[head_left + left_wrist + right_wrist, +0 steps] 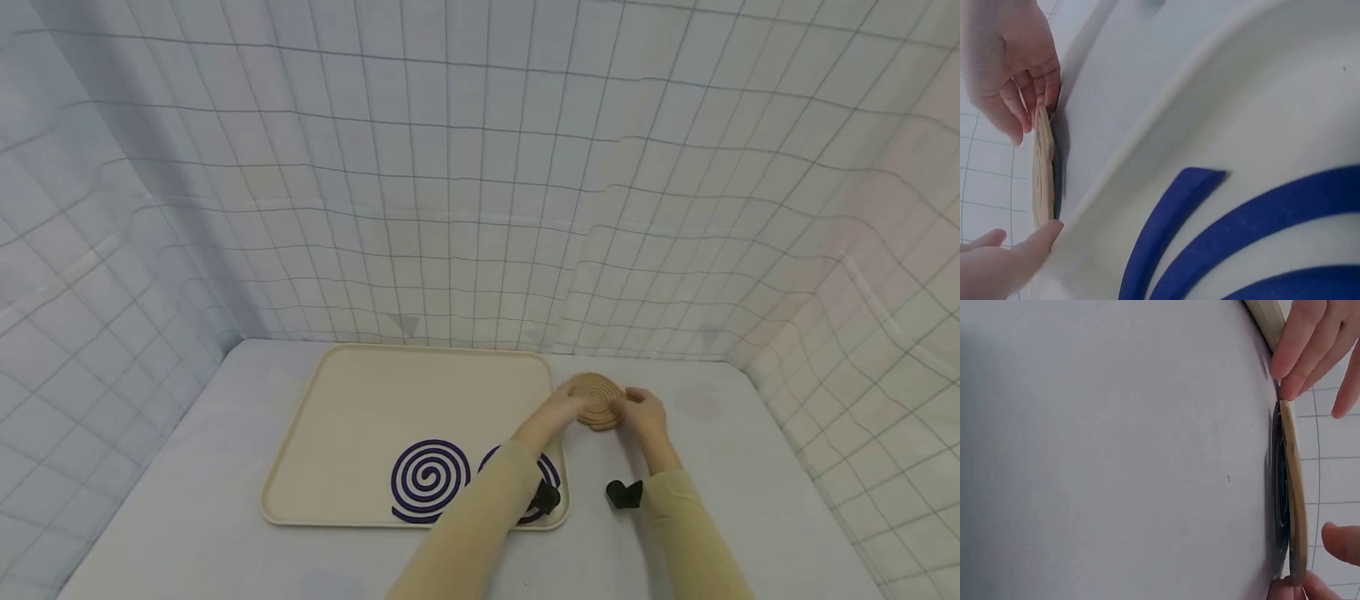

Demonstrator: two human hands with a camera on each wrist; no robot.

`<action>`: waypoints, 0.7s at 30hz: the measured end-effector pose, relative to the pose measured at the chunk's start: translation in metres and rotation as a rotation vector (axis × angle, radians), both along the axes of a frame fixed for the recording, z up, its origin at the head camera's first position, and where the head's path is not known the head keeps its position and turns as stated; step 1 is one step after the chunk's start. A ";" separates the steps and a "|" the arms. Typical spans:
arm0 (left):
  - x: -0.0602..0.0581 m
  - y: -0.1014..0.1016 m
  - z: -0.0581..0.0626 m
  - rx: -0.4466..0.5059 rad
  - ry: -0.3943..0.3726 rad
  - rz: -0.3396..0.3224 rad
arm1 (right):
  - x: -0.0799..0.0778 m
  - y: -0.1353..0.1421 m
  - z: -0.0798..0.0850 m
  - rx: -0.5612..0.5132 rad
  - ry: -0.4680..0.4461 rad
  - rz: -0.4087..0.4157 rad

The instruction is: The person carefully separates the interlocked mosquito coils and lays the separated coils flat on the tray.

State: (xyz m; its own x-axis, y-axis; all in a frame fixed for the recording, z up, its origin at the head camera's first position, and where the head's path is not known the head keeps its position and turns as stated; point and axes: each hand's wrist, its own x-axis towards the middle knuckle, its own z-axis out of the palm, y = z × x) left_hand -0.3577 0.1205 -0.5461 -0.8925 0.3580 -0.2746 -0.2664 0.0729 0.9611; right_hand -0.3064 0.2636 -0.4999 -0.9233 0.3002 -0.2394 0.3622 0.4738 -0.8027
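Observation:
A tan mosquito coil [596, 402], a flat round spiral, sits just right of the tray. Seen edge-on in the right wrist view, it has a dark spiral shape [1282, 494] beneath it, close over the table. My left hand [558, 410] holds the coil's left edge with its fingertips. Opposite, my right hand [643, 414] pinches the right edge, its fingers curled around the rim in the left wrist view. Part of the coil is hidden by my fingers.
A cream tray [420, 354] lies at the left, bearing one blue spiral coil [431, 482] and another blue coil [551, 473] partly under my left forearm. Black wrist cameras sit at both sleeves. A white gridded curtain [480, 167] surrounds the white table [735, 467].

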 end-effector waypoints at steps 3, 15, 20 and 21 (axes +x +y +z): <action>0.015 -0.013 0.021 -0.145 0.027 0.002 | 0.002 0.004 -0.002 -0.096 -0.002 -0.085; 0.048 -0.043 0.066 -0.032 0.022 0.101 | 0.020 -0.001 0.007 -0.513 0.006 -0.065; 0.057 -0.062 0.073 -0.031 0.036 0.072 | 0.038 -0.014 0.021 -0.513 0.037 0.040; 0.059 -0.067 0.075 -0.040 0.042 0.062 | 0.042 -0.016 0.023 -0.496 0.043 0.061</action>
